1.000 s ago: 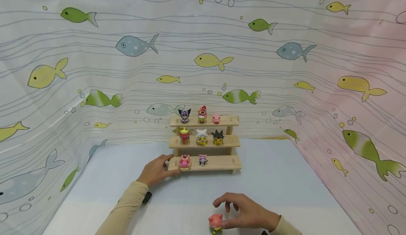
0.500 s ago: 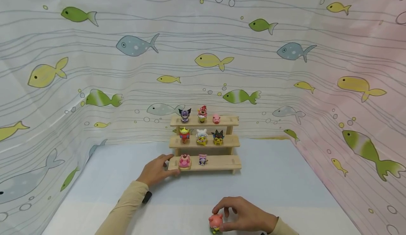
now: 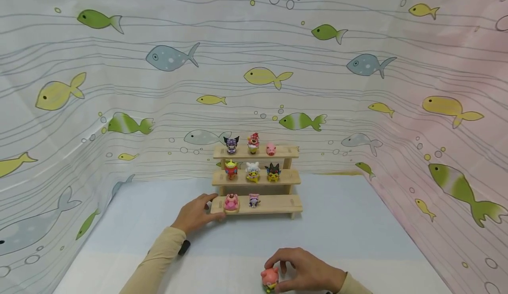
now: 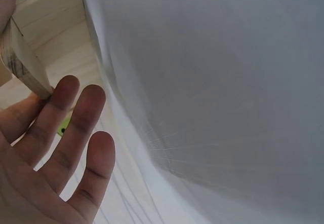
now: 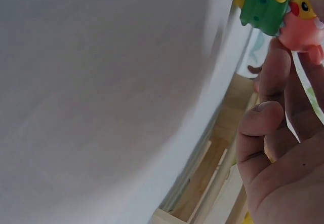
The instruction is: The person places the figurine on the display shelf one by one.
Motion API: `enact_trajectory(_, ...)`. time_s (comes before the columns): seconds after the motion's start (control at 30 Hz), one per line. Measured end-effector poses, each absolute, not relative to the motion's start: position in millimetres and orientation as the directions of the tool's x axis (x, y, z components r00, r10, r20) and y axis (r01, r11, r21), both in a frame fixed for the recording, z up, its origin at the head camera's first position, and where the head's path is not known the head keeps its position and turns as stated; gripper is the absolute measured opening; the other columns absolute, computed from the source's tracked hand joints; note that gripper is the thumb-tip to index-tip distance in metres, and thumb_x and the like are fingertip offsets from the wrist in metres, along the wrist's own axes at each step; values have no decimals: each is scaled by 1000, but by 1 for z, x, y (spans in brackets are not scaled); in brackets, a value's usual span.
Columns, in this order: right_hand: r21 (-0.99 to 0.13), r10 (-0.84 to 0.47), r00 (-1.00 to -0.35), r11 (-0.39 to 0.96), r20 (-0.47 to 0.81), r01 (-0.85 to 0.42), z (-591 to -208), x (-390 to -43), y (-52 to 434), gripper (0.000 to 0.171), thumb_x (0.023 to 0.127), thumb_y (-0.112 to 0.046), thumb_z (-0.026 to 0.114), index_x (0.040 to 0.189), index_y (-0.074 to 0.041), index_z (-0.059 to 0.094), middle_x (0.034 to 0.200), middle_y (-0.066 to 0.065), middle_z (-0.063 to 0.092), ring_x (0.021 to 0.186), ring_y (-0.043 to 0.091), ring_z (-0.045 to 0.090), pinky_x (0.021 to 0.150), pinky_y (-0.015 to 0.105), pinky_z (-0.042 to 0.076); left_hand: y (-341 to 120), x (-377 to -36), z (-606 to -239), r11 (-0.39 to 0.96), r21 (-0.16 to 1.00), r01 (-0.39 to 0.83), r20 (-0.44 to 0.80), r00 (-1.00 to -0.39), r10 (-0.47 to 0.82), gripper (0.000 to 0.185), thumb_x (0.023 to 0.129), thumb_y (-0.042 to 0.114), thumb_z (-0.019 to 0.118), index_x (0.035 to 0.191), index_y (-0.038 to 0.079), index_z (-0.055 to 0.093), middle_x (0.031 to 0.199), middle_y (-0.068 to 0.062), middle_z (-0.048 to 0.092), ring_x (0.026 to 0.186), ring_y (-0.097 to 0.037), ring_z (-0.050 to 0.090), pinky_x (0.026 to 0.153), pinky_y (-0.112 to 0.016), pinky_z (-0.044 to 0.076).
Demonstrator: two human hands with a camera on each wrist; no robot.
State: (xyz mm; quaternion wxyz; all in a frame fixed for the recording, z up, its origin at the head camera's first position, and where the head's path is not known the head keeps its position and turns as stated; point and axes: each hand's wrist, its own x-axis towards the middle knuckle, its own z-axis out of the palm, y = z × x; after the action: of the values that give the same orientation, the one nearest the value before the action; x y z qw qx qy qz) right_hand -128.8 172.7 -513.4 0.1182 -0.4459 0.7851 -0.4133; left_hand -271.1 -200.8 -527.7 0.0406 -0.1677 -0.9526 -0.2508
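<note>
At the left end of the three-tier wooden display shelf (image 3: 274, 203), my left hand (image 3: 195, 217) grips the lowest board. The left wrist view shows the thumb on one side of the board end (image 4: 25, 62) and a finger behind it, other fingers (image 4: 81, 122) spread loose. Lower down, my right hand (image 3: 303, 271) holds a small toy figurine (image 3: 270, 278) with a pink head, thumb on one side and fingertips on the other. Its green lower part (image 5: 264, 6) and yellow face show in the right wrist view.
Several small figurines stand on the shelf's tiers, among them a pink bear (image 3: 231, 202) and a purple-and-pink one (image 3: 254, 200) on the lowest. A fish-print cloth (image 3: 254, 38) hangs behind and at both sides of the white-and-blue tabletop (image 3: 341, 223).
My right hand has come down onto the pink-headed figurine, its fingers closing from above it to a hold around it. The left hand stays at the shelf's end.
</note>
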Motion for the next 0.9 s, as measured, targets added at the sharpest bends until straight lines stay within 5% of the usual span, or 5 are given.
enact_trajectory(0.9,-700,-760,-605,297,238,-650,-512,-137,167,39,90,-33,80,126,-23,67,112,-18,67,72,4,56,66,21,51,-200,-269,-527,820,465,334,158,-943,294,89,76,70,76,141,12,60,117,-2,67,91,-16,62,72,-37,52)
